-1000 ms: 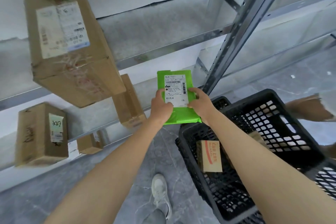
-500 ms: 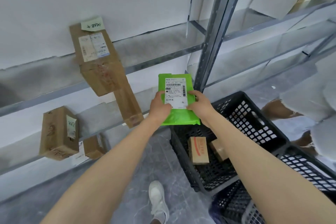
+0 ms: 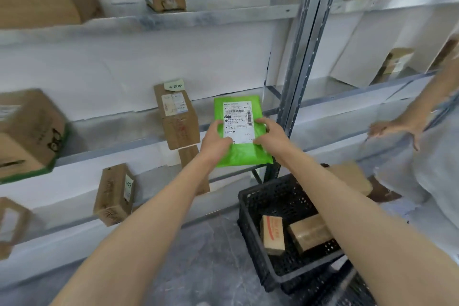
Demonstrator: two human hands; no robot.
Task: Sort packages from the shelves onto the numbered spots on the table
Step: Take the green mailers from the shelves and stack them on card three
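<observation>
Metal shelving [image 3: 211, 16] stands against a white wall, with a taped cardboard box [image 3: 178, 119] on its middle level. The green mailer [image 3: 244, 156] is held in the air before that level, above and left of a black crate [image 3: 249, 228]. Its long axis points away from the viewer, and its white label [image 3: 238, 122] faces the camera. The left hand [image 3: 214, 140] grips its left edge. The right hand [image 3: 270, 135] grips its right edge.

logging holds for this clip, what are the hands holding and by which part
Both hands hold the green mailer: left hand on its left edge, right hand on its right edge.
</observation>
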